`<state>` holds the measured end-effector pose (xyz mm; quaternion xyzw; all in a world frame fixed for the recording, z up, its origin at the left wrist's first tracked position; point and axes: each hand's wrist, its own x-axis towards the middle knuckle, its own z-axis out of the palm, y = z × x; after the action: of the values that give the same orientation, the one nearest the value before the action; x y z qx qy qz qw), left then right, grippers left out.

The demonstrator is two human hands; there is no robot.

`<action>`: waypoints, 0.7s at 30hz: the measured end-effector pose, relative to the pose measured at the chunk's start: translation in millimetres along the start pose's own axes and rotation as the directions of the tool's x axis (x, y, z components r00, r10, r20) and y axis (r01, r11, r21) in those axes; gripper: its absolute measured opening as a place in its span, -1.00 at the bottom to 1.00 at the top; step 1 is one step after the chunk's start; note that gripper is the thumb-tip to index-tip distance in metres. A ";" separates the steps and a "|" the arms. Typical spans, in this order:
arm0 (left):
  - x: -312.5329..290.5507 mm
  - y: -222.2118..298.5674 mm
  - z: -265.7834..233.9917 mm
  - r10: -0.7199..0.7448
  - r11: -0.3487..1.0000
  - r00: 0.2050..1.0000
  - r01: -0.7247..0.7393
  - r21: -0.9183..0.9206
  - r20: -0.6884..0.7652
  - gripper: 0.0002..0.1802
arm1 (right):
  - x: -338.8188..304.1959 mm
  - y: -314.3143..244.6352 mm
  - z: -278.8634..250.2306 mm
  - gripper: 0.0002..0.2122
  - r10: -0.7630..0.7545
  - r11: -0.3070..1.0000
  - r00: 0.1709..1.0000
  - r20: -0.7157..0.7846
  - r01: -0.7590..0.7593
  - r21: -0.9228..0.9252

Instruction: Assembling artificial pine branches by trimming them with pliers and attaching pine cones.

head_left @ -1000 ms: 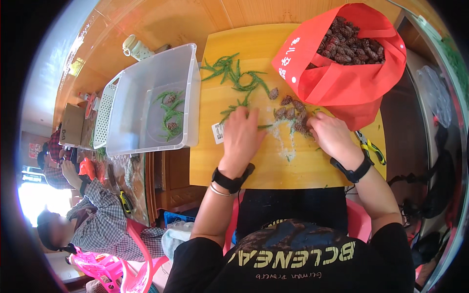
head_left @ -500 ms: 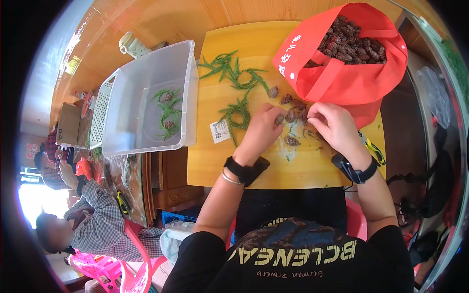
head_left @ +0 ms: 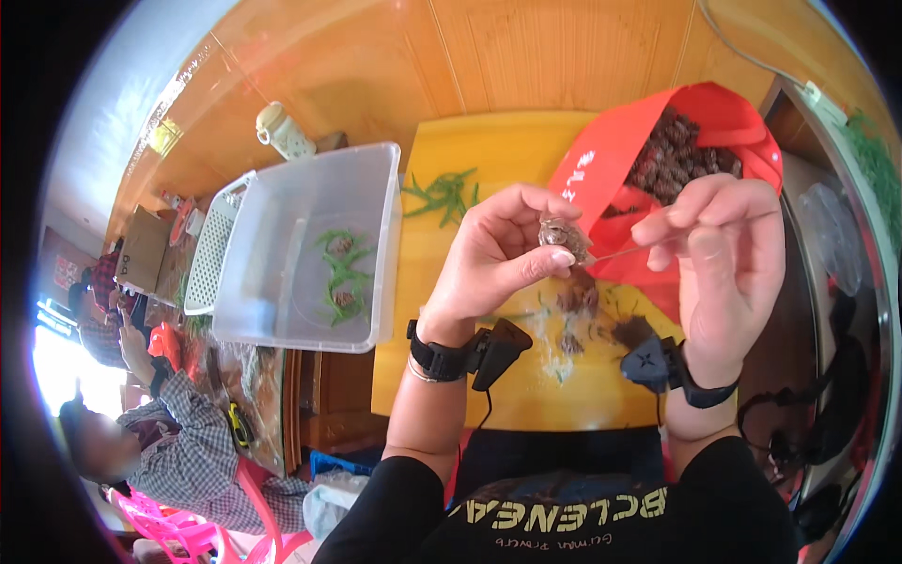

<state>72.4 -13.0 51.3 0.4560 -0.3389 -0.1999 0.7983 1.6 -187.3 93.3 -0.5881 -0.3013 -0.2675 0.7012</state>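
Between the thumb and fingers of my left hand (head_left: 484, 258) sits a small brown pine cone (head_left: 562, 237), raised above the table. A thin brown wire-like strand (head_left: 615, 253) runs from the cone to my right hand (head_left: 723, 258), which pinches it with the other fingers loosely curled. Below the hands, several loose pine cones (head_left: 575, 299) lie among crumbs and whitish dust on the yellow table (head_left: 451, 376). A dark, fibrous brown bundle (head_left: 636, 333) rests near my right wrist. Beyond my left hand is a green artificial sprig (head_left: 442, 195); other sprigs are mostly hidden behind that hand.
A red bag (head_left: 601, 160) full of pine cones stands at the far right. To the left, a clear plastic bin (head_left: 282, 282) holds green sprigs with cones (head_left: 344, 246). Behind it is a white bottle (head_left: 285, 132). Another person (head_left: 188, 423) sits at the far left.
Both hands have risen from the tabletop. My left hand has brought up a pine cone, and my right hand has moved right with the strand stretched between them. The view has tilted upward.
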 end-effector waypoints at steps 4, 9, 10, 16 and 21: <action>20.7 -13.7 -11.8 0.206 0.978 0.977 -0.207 0.004 0.047 -0.72 | 10.6 23.7 10.1 -0.89 0.037 0.979 0.976 -0.214 0.008 0.205; 30.1 -26.5 -28.6 0.228 0.971 0.973 -0.230 -0.064 -0.034 -0.61 | 5.5 58.2 10.6 -0.86 0.178 0.970 0.972 -0.151 -0.148 0.194; 29.8 -26.3 -30.8 0.200 0.973 0.978 -0.205 -0.102 -0.061 -0.58 | 3.8 64.1 7.2 -0.86 0.198 0.966 0.971 -0.134 -0.169 0.197; 28.9 -27.5 -41.0 0.215 0.976 0.955 -0.214 0.028 -0.202 -0.42 | 3.5 88.0 12.2 -0.83 0.251 0.937 0.959 -0.136 -0.205 0.281; 27.8 -30.3 -48.6 0.237 0.971 0.967 -0.239 -0.006 -0.093 -0.46 | 1.2 93.3 8.7 -0.86 0.280 0.921 0.953 -0.114 -0.233 0.313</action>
<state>126.5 -17.0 17.9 0.4141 -0.3524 -0.0844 0.8350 69.6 -163.3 33.4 -0.4881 -0.2022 -0.1706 0.8317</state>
